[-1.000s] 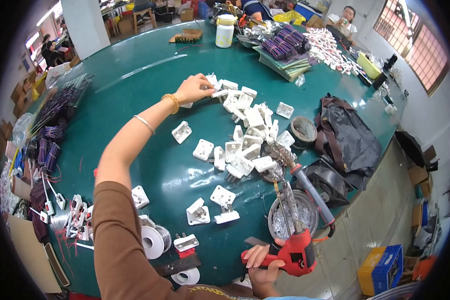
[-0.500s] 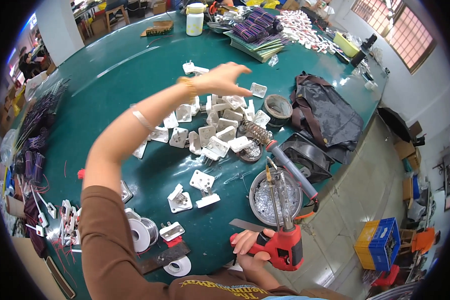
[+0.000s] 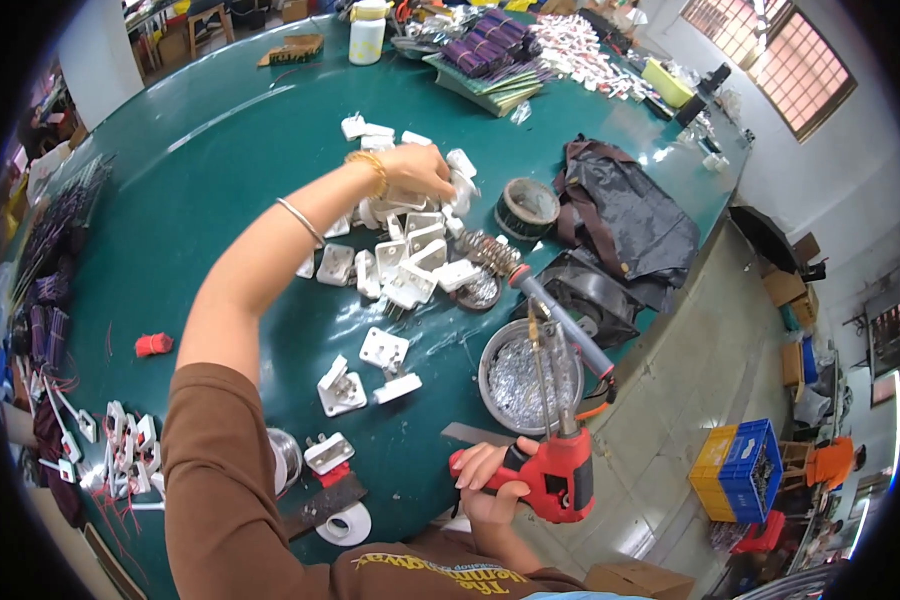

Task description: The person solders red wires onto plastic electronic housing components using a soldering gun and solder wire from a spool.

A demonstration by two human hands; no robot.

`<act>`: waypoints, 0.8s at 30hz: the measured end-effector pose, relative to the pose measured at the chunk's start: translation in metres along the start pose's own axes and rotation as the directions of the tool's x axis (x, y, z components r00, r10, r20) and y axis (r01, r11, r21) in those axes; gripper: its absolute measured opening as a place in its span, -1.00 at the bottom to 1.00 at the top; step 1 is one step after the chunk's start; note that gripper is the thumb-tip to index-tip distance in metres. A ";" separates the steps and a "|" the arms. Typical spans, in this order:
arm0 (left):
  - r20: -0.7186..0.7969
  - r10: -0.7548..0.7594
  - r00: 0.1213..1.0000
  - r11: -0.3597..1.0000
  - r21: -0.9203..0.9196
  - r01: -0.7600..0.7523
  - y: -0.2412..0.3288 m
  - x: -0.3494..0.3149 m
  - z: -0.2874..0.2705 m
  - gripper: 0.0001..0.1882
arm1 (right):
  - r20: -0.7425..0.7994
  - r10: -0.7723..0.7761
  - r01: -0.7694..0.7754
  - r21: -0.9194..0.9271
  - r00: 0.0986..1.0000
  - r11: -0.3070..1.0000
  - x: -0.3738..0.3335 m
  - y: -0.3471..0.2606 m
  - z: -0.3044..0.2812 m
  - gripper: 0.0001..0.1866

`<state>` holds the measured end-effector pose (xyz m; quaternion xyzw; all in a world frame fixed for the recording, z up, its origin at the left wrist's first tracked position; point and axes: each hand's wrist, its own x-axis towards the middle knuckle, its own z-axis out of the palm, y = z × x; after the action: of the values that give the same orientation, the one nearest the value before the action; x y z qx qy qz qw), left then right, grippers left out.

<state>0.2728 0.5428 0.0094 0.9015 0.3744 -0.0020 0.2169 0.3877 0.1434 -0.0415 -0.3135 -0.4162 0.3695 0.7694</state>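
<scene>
My left hand point(image 3: 417, 172) is at the far edge of a pile of white plug housings point(image 3: 410, 282), fingers curled down around some of them. The housings at its fingertips are blurred, and how many it grips is hidden. Low at the right, my right hand point(image 3: 492, 482) is wrapped round the handle of a red soldering gun point(image 3: 562, 482). The gun's long metal tip and thin brass-coloured tube point away from me, over a round bowl of shiny solder bits point(image 3: 520, 385). Several loose plug housings point(image 3: 383, 347) with metal pins lie between me and the pile.
A grey-handled soldering iron point(image 3: 567, 322) rests in a coiled spring holder point(image 3: 488, 252) beside the bowl. A dark round tub point(image 3: 527, 208), a black bag point(image 3: 635, 215) and a black fan point(image 3: 585, 290) stand right. Solder spools point(image 3: 344, 524) lie near me; wired parts point(image 3: 130, 450) lie left.
My left hand has come down from above the pile, its spread fingers now curled among the housings. The right hand still holds the soldering gun. The whole view has shifted slightly.
</scene>
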 end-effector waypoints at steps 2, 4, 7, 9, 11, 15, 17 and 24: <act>0.029 -0.068 0.997 0.994 -0.089 0.071 -0.008 -0.025 -0.003 -0.55 | -0.025 -0.035 0.036 0.018 0.999 0.999 0.000 0.001 0.001 -0.33; -0.028 -0.001 1.000 0.999 -0.038 0.000 -0.017 -0.048 0.005 -0.60 | -0.022 -0.040 0.040 0.013 0.999 0.999 0.000 0.001 -0.001 -0.33; 0.064 0.055 0.996 0.995 -0.091 -0.049 -0.003 -0.092 0.007 -0.74 | -0.016 -0.042 0.042 0.011 0.999 0.999 0.003 0.003 -0.001 -0.32; 0.186 0.147 0.972 0.978 -0.176 -0.114 0.018 -0.111 0.004 -0.75 | -0.014 -0.052 0.052 0.000 0.999 0.999 0.006 0.005 -0.003 -0.31; 0.242 0.112 0.964 0.982 -0.173 -0.071 0.042 -0.122 -0.012 -0.79 | 0.010 -0.060 0.060 -0.003 0.998 0.998 0.005 0.005 -0.003 -0.30; -0.248 0.223 0.943 0.973 0.108 -0.202 0.057 -0.089 -0.025 -0.53 | 0.003 -0.109 0.109 -0.010 0.994 0.994 0.005 0.003 -0.003 -0.31; -0.229 0.207 0.951 0.978 0.062 -0.198 0.033 -0.063 -0.002 -0.41 | -0.009 -0.068 0.068 -0.018 0.998 0.998 0.002 0.003 0.000 -0.32; 0.016 0.089 0.996 0.995 0.054 -0.090 0.063 -0.089 0.031 -0.39 | -0.034 -0.072 0.071 -0.013 0.997 0.997 -0.008 0.006 -0.006 -0.30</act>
<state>0.2563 0.4316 0.0200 0.9229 0.3320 -0.0087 0.1947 0.3882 0.1395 -0.0525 -0.3094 -0.4160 0.3338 0.7873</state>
